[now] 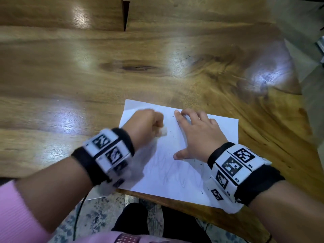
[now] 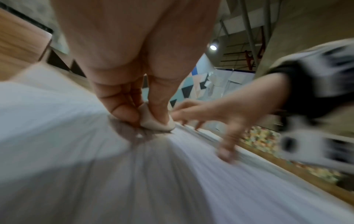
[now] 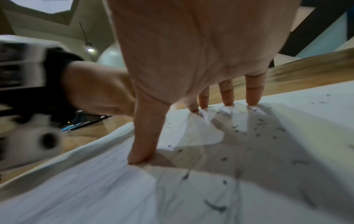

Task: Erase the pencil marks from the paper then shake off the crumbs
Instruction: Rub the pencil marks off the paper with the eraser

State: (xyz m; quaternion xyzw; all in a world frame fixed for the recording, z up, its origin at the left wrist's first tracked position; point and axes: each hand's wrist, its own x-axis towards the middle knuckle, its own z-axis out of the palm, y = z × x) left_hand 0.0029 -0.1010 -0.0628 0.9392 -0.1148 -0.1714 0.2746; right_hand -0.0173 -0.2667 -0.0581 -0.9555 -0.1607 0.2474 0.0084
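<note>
A white sheet of paper (image 1: 177, 174) lies at the near edge of the wooden table, with faint pencil marks and dark eraser crumbs (image 3: 216, 207) scattered on it. My left hand (image 1: 149, 123) pinches a small white eraser (image 2: 157, 122) between thumb and fingers and presses it onto the paper (image 2: 134, 174); the hand is motion-blurred. My right hand (image 1: 196, 132) lies spread on the paper (image 3: 287, 159) to the right of the eraser (image 1: 164, 131), its fingertips (image 3: 252, 103) and thumb pressing the sheet down.
The wooden table (image 1: 105, 76) stretches away behind the paper, with a gap between boards at the back. Its near edge runs just under the paper's lower border. Below it are my dark trousers (image 1: 154, 223) and a patterned floor.
</note>
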